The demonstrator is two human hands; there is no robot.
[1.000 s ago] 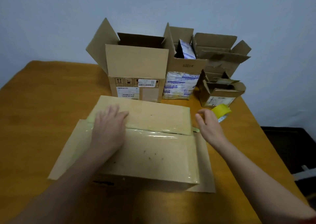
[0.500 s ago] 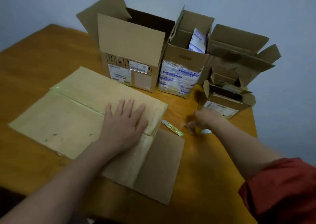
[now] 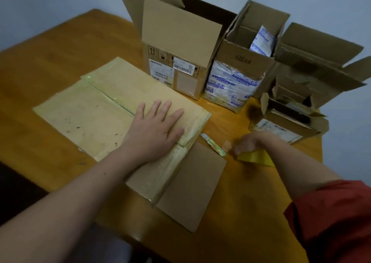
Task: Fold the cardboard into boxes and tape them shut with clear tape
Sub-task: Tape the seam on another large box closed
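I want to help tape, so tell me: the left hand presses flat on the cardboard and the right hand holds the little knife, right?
Not quite. In the head view the right hand holds the yellow tape roll, not the little knife, which lies untouched on the table. The left hand does press flat on the cardboard.

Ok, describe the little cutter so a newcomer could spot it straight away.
Start at the wooden table, then find the flattened cardboard lying in front of the open boxes. Just off its right edge lies the cutter: the only slim, pale yellow-green stick there, with a short blade showing.
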